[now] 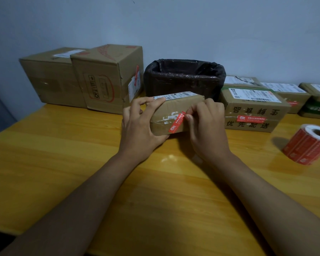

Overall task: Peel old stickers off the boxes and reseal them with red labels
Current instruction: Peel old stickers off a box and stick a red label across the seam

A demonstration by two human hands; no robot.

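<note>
A small brown cardboard box is tilted up at the middle of the wooden table, its side face toward me. My left hand grips its left end, fingers over the top edge and thumb below. A red label lies slanted across the box's seam, beside white scraps of old sticker. My right hand pinches the label's upper right end between thumb and fingertips. A roll of red labels lies on its side at the right.
A basket lined with a black bag stands just behind the box. Two large cartons stand at the back left. Several flat parcels line the back right, some with red labels. The table holds small white scraps near my wrists.
</note>
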